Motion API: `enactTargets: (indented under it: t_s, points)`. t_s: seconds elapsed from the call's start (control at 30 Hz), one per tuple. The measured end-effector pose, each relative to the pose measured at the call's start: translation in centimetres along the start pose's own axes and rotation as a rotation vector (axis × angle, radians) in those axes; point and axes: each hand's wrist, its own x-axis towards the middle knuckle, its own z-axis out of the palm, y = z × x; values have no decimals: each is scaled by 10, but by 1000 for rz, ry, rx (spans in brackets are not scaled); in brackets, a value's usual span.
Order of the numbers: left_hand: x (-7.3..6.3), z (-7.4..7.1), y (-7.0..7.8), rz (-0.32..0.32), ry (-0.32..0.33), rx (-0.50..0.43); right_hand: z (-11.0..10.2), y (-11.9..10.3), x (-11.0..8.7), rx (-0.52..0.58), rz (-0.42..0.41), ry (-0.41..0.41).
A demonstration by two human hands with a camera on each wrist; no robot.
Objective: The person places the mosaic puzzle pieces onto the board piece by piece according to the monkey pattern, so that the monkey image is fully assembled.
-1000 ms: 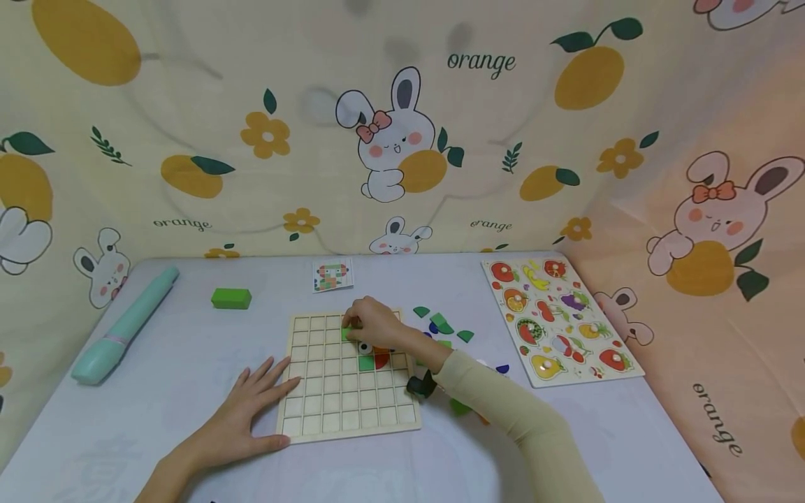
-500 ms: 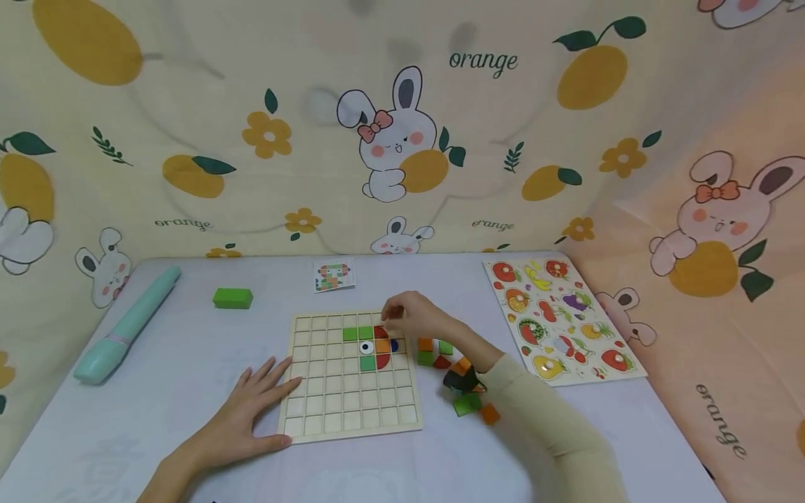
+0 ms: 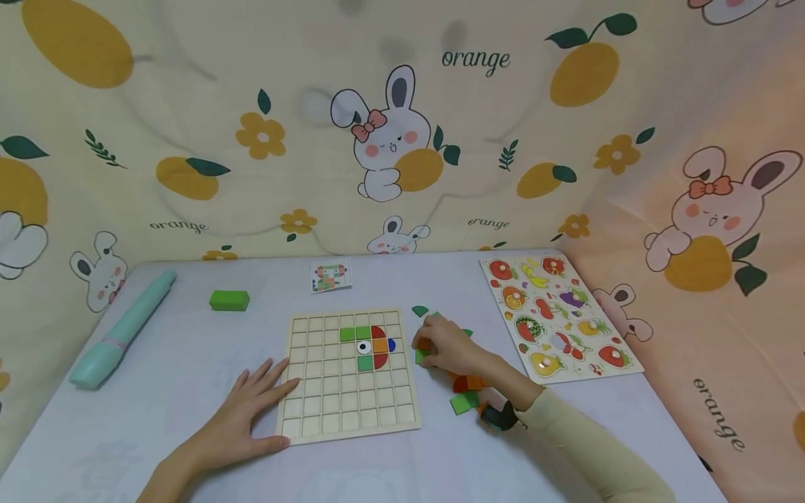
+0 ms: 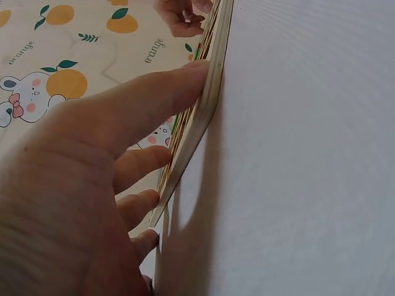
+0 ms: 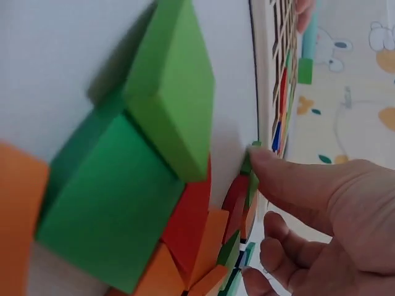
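Fingers of the left hand (image 3: 251, 405) are extended and spread, with fingertips and thumb at the left edge of the grid board (image 3: 352, 402). Fingers of the right hand (image 3: 455, 347) are bent, just right of the board, with the thumb at a green block (image 3: 420, 358); whether this block is gripped cannot be determined. Green, red, orange, white and blue tiles (image 3: 380, 346) occupy cells toward the board's far right corner. Loose pieces (image 3: 464, 403) lie right of the board, partly hidden by the right hand. A fruit puzzle (image 3: 560, 318) lies farther right. A picture card (image 3: 330, 276) lies beyond the board's far edge, and a green brick (image 3: 229, 301) beyond its far left corner.
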Motion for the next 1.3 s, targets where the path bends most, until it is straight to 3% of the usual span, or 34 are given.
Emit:
enactTargets:
  t_s: [0.47,0.67,0.9,1.07,1.3]
  points:
    - [-1,1,-3,-20,-10,-6,2,-12,-1,14,71,6]
    - [0,1,-4,1,3,1,-5,-13,7,122,47,-53]
    - [-1,1,-3,-2,7,-7,-21,-20,50,251,-70,-94]
    - [-1,0,-4,3,14,1,-11,-36,93,377,-124,-94]
    - [0,1,-2,24,14,4,12,-67,130,329,-202,-131]
